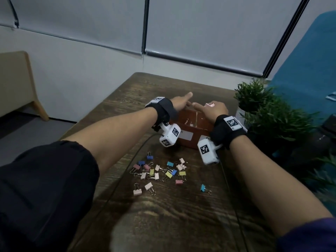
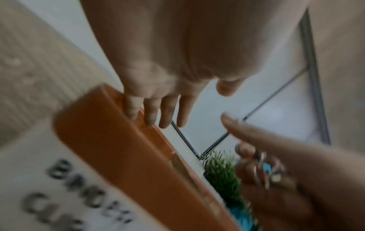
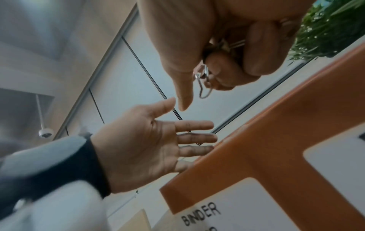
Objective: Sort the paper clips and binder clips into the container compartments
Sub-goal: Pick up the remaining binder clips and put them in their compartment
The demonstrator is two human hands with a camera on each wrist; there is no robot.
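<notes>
The loose binder clips (image 1: 160, 172) lie nearest, scattered on the wooden tabletop (image 1: 181, 215) about midway along it, between the two forearms and short of the container; one blue clip (image 1: 203, 187) sits apart toward the right edge. Two thin black cables (image 1: 127, 166) run across the wood from the wrist cameras.

Over the container, the left hand (image 1: 179, 104) is spread flat with straight fingers (image 2: 150, 112) and holds nothing; in the left wrist view its little-finger side seems to lie against the orange rim, though blur makes the contact uncertain. The right hand (image 1: 211, 110) is curled round a bunch of clips (image 3: 205, 78), the thumb stretched out toward the left hand; wire handles poke from the fist, and the left wrist view shows a blue clip body among them. A pale pink clip (image 1: 209, 105) shows above the knuckles in the head view.

The orange-brown container (image 1: 190, 135) stands toward the far right of the tabletop, below both hands. A divider splits it into a left and a right compartment. The left front label (image 3: 201, 214) reads "BINDER"; the right label is mostly hidden behind the wrist camera. A few wire clips lie inside the left compartment.

Green potted plants (image 1: 254, 95) stand along the right edge, just beside the container.
</notes>
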